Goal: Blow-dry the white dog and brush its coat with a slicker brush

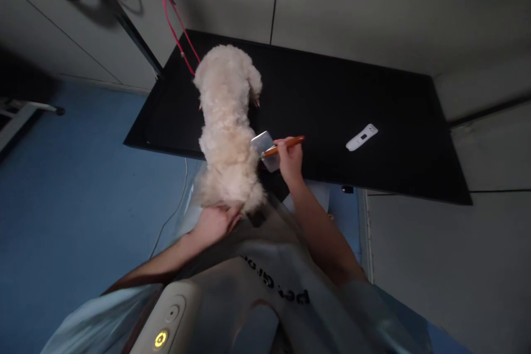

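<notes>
A fluffy cream-white dog (226, 116) stands on the black grooming table (323, 99), its rear toward me and its head at the far side. My right hand (290, 160) is closed around the orange wooden handle of a slicker brush (271, 150). The brush's flat head is against or very close to the fur on the dog's right flank. Low at the dog's rear, my left hand (216, 225) has its fingers bent into the long fur. What those fingertips grip, if anything, is hidden by the coat.
White clippers (362, 137) lie on the right part of the table. A pink loop leash (177, 22) runs from above to the dog's neck area. A dark post (136, 38) rises at the table's left corner. Blue floor (95, 177) shows at left, with a thin cable on it.
</notes>
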`<state>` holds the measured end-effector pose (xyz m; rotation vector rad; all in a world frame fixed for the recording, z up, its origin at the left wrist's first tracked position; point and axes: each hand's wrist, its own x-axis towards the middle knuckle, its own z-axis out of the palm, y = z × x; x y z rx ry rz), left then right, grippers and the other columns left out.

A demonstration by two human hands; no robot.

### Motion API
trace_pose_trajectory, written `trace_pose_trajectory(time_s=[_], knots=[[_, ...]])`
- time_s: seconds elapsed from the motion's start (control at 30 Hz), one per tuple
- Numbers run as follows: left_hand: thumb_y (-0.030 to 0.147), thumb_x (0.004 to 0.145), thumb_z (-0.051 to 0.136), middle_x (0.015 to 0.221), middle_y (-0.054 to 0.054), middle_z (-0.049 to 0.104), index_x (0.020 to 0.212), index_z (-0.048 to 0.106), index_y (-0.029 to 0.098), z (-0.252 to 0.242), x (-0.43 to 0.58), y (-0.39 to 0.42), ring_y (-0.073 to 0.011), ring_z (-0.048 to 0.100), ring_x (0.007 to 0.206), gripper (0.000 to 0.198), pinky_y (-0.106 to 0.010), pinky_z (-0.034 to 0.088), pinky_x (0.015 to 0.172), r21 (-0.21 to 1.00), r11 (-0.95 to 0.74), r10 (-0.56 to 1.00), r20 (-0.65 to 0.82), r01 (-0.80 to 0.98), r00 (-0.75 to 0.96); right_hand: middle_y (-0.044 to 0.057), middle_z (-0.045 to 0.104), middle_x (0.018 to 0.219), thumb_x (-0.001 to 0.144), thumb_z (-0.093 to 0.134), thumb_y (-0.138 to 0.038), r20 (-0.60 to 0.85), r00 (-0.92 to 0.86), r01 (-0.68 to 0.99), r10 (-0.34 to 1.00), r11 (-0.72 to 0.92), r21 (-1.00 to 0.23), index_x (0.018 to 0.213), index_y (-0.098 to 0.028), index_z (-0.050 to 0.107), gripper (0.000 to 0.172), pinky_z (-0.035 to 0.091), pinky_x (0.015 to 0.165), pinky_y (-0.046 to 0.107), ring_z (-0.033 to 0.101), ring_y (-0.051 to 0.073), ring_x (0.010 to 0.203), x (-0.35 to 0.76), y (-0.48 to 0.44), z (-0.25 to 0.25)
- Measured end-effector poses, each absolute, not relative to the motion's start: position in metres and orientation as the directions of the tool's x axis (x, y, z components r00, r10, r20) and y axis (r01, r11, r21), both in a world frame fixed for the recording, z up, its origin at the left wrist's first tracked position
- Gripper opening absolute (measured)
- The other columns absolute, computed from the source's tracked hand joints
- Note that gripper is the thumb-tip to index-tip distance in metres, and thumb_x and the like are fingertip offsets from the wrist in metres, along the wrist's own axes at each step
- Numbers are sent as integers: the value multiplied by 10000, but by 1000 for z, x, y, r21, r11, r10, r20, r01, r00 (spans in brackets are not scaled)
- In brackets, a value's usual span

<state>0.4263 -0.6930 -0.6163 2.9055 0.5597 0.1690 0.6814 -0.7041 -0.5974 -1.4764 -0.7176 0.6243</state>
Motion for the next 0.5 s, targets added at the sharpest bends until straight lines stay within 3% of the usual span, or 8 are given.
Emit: trace_pose_trajectory(time_s=[0.07,0.13,0.2,0.27,0.3,0.43,0.5], knots=[[277,1017,413,634,-44,660,1103,717,180,-615,418,-690,-210,619,586,330,-294,400,529,207,-919,344,13,335,939,61,689,1015,882,594,-411,98,512,110,853,48,-993,953,-207,576,217,535,898,337,642,172,949,678,-705,-597],[224,1002,407,645,-50,666,972,725,182,-611,411,-687,-209,625,596,322,-302,393,541,214,-914,344,-42,345,938,50,704,969,855,645,-379,49,271,97,961,24,-995,945,-208,615,196,547,854,325,659,172,893,671,-705,-597],[186,979,419,662,-59,673,888,706,176,-605,404,-684,-211,633,616,301,-308,396,568,214,-901,367,-86,377,926,43,705,925,856,638,-356,10,350,73,937,-17,-997,937,-212,615,166,552,823,320,659,168,843,666,-703,-599],[165,962,428,676,-63,676,853,684,172,-601,400,-682,-205,628,620,278,-307,393,586,230,-883,391,-124,410,912,50,700,962,877,611,-352,80,578,104,812,24,-994,948,-219,605,151,549,857,327,656,173,889,662,-701,-600],[172,962,433,680,-66,676,840,673,171,-600,398,-681,-203,624,620,269,-306,390,592,240,-872,405,-135,426,904,55,700,991,881,613,-357,123,593,133,795,54,-990,958,-222,611,156,548,874,329,657,177,924,659,-701,-600],[233,985,438,665,-75,654,822,646,170,-595,391,-675,-217,621,656,272,-311,384,612,262,-873,394,-118,411,912,53,708,957,874,640,-410,81,262,111,962,54,-992,951,-214,635,211,560,832,332,670,186,888,650,-705,-600],[223,990,417,655,-70,640,803,638,176,-593,387,-670,-219,616,665,293,-315,381,617,268,-894,344,-107,360,933,51,695,923,884,616,-426,96,435,114,895,51,-992,941,-213,616,221,558,835,345,662,188,862,647,-706,-599]])
